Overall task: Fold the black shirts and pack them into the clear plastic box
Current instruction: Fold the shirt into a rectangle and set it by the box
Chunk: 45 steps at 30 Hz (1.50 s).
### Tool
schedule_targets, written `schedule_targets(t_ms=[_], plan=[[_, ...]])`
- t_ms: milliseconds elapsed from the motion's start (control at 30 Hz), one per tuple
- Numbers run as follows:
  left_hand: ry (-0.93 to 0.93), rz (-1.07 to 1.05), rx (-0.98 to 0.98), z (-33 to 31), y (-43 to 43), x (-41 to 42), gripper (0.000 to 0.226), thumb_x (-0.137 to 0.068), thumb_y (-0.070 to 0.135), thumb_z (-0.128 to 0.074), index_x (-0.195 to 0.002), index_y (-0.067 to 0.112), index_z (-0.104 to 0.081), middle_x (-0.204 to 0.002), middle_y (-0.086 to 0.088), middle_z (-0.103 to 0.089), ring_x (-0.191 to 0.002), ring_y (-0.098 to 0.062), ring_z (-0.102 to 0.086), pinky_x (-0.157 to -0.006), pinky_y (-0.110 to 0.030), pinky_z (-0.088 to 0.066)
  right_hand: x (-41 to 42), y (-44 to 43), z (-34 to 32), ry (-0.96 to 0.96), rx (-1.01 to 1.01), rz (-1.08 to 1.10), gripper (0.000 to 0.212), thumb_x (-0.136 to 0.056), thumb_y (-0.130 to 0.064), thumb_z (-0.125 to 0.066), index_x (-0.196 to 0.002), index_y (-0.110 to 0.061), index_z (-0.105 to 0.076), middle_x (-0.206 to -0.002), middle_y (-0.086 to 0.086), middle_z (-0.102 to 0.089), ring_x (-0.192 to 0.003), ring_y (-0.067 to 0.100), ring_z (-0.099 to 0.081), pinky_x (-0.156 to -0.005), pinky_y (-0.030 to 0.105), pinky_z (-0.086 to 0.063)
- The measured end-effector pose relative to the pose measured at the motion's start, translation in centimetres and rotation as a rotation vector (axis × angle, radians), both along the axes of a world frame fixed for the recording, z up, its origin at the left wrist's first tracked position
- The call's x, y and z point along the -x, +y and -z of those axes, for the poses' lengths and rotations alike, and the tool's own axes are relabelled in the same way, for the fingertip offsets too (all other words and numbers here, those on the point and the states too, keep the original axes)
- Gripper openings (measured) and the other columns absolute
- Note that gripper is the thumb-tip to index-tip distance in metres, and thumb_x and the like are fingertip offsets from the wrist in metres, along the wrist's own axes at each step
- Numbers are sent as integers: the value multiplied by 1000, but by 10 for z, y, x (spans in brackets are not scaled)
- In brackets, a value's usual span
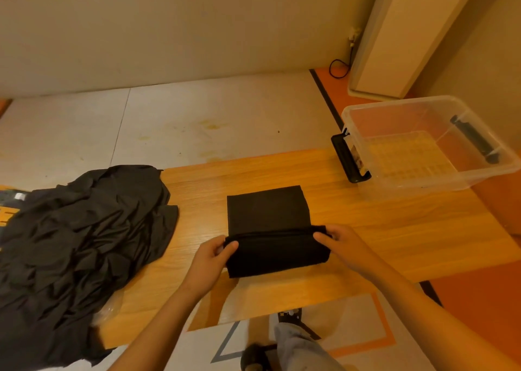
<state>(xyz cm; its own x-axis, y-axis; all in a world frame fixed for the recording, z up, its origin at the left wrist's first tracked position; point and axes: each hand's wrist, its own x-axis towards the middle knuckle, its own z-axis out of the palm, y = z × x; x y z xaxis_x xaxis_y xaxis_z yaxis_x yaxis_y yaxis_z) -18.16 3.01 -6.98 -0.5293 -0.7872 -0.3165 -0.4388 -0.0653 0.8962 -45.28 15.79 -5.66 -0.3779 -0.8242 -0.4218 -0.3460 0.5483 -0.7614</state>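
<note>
One folded black shirt between two hands, one empty box nearby.

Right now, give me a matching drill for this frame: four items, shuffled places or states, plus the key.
Items:
1. folded shirt
2. shirt pile
3. clear plastic box
4. black box latch

Places or states:
A. heaped at the table's left end
B. held at both ends by the left hand and right hand
C. flipped outward on the box's near-left end
D. open, no shirts inside

Pairs: 1-B, 2-A, 3-D, 4-C
</note>
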Motion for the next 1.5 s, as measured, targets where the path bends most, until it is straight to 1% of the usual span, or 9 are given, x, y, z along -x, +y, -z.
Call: schedule_targets(t_ms=[200, 333, 433, 533, 733, 1100, 1233, 1333, 1500], plan=[[-10, -60, -113, -3, -67, 47, 24, -99, 24, -52, -107, 7, -68, -100, -11, -72, -95, -23, -68, -82, -41, -55, 20, -79, 2, -167, 59, 150, 18, -96, -22, -55, -107, -14, -66, -97, -3, -68, -92, 9, -65, -64, 14, -49], [-179, -125, -84, 22, -98, 65, 26, -98, 26, -53, -89, 6, -67, -87, -11, -68, -83, -26, -64, -82, -43, -51, 28, -121, 31, -169, -21, 240, 26, -95, -30, -57, -108, -7, -64, -100, 3, -66, -102, 22, -63, -66, 20, -48], [-299, -172, -26, 41, -104, 69, 32, -97, 29, -55, -82, 1, -62, -81, -17, -64, -80, -33, -60, -76, -46, -48, 29, -137, 40, -99, -115, 215, 42, -91, -36, -62, -126, -13, -56, -128, 7, -58, -123, 25, -52, -96, 33, -48], [-314, -172, 4, 47, -103, 68, 27, -97, 28, -55, -79, 8, -58, -78, -11, -61, -75, -24, -57, -68, -35, -43, 31, -141, 41, -63, -167, 137, 65, -86, -30, -70, -142, -14, -42, -148, 8, -41, -136, 25, -39, -102, 34, -40], [-273, -115, 98, 42, -95, 69, 10, -100, 19, -50, -91, 15, -53, -77, 4, -59, -68, -6, -55, -56, -16, -38, 39, -143, 47, 4, -132, 60, 47, -96, -25, -56, -140, -14, -44, -142, 6, -47, -134, 24, -41, -103, 34, -39], [-694, -45, 306, 53, -107, 81, 25, -99, 35, -46, -110, 13, -49, -78, -2, -59, -68, -20, -57, -50, -29, -36, 31, -164, 59, 338, -164, 41, 36, -97, -32, -54, -128, -15, -50, -108, 4, -62, -94, 19, -59, -69, 24, -42], [-723, -167, 309, 40, -99, 73, 29, -98, 36, -46, -113, 10, -45, -82, -3, -60, -71, -24, -58, -58, -36, -47, 35, -156, 49, 526, -136, 30, 32, -95, -37, -55, -121, -19, -49, -88, -2, -58, -76, 11, -55, -53, 19, -34], [-591, -343, 453, 31, -75, 71, 43, -99, 34, -45, -133, 8, -42, -120, -10, -60, -105, -28, -59, -82, -44, -51, 26, -138, 35, 658, 70, 66, 32, -96, -31, -55, -125, -19, -52, -117, 1, -58, -108, 15, -53, -82, 20, -44], [-527, -11, 650, 58, -15, 104, 58, -98, 32, -32, -151, 8, -28, -158, -10, -24, -148, -20, -17, -118, -39, -19, -54, -111, 58, 828, 250, -398, 42, -90, -25, -58, -130, -12, -58, -139, 7, -54, -132, 23, -46, -112, 39, -30]])
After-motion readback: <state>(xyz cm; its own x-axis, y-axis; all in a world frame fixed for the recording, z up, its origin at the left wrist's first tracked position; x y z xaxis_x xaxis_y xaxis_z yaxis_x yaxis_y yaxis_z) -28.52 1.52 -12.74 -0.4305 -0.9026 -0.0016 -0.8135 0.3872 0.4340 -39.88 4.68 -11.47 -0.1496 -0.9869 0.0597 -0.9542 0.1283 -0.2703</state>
